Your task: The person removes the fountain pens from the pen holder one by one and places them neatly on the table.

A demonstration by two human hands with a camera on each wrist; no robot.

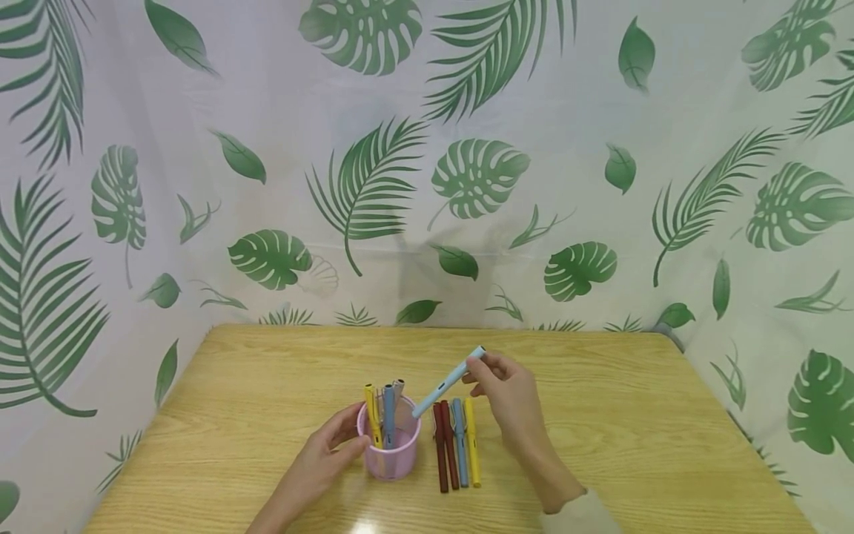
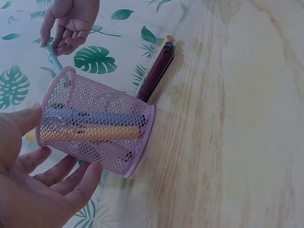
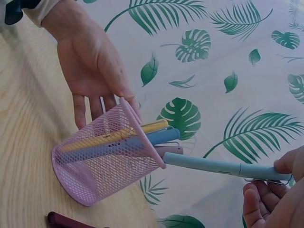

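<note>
Light-blue pen (image 1: 443, 387) — in a pinch of right hand (image 1: 511, 393), lower end toward left hand (image 1: 328, 449) around pink cup (image 1: 400, 464)

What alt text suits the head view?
Right hand holds a pale blue pen at the rim of a pink mesh cup gripped by the left hand; yellow, blue and grayish pens stand inside. Four more pens lie on the wooden table.

On my head feed I have room to pass over the bare tabletop (image 1: 667, 423) at the lower right of the frame. At lower centre, the left hand (image 1: 327, 449) blocks the left of the pink mesh cup (image 1: 392, 467), four pens (image 1: 460, 445) lie just right of it, and the light blue pen (image 1: 447, 383) slants from the right hand (image 1: 510, 393) to its rim. Standing pens (image 1: 389, 415) crowd the mouth's left, leaving space rightward.
</note>
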